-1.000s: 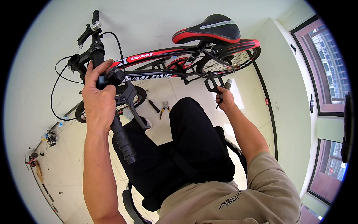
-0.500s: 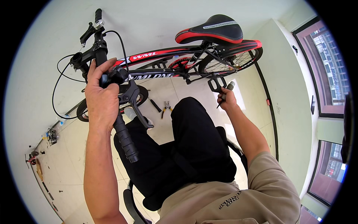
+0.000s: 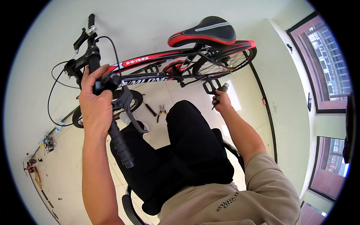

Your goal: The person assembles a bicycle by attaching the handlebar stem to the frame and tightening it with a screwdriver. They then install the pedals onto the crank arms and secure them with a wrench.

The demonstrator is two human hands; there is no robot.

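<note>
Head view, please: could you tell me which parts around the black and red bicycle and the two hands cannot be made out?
- Head view: the left hand covers the black handlebar where it grips.
- The thin dark tool in the right hand: its tip is too small to identify.
- The front wheel is mostly hidden by that arm and the brake lever.
- Small items on the floor at the left rim are too small.

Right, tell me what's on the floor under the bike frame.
Pliers and a dark tool lie on the tiled floor under the bike frame. The person's knees cover the floor nearer them.
</note>
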